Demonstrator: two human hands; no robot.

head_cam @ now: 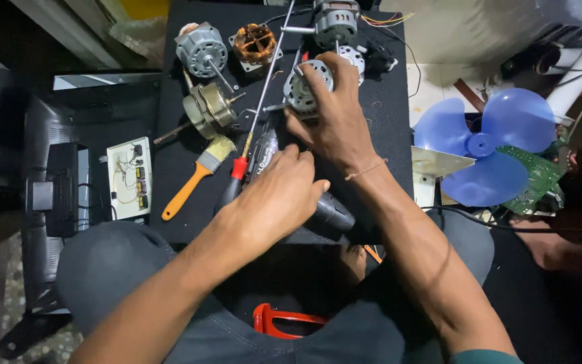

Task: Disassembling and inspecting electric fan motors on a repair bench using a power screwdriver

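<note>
view from above of a person seated at a black mat (385, 121) strewn with fan motor parts; the right hand (335, 121) reaches forward and its fingers are curled around a round, slotted metal motor housing (302, 86) near the middle of the mat, gripping it from the side and top; the left hand (274, 202) lies just below it, fingers closed over a dark cylindrical tool (331, 214) whose end pokes out beneath the palm; how tightly it is held cannot be told.

the housing looks like cast metal, so probably heavy for its bulk, stiff and not fragile; its ribbed rim should give a sure hold, better than the thin shaft or any wires.

beside the hands, a red-handled screwdriver (259, 114) with a long shaft lies slanted up the mat; to its left a paintbrush (200, 172) with an orange handle; further up, a grey motor (201, 48), a copper-wound stator (255, 43) and a brassy motor (208, 108); another motor (335, 23) sits at the top edge.

off the mat to the right, a blue fan blade (483, 145) rests over a green circuit board (540, 176); to the left, a small white board (129, 176) carries wired components; no box, tray or other container is in view; a red plastic piece (284, 320) shows near the person's lap.
</note>
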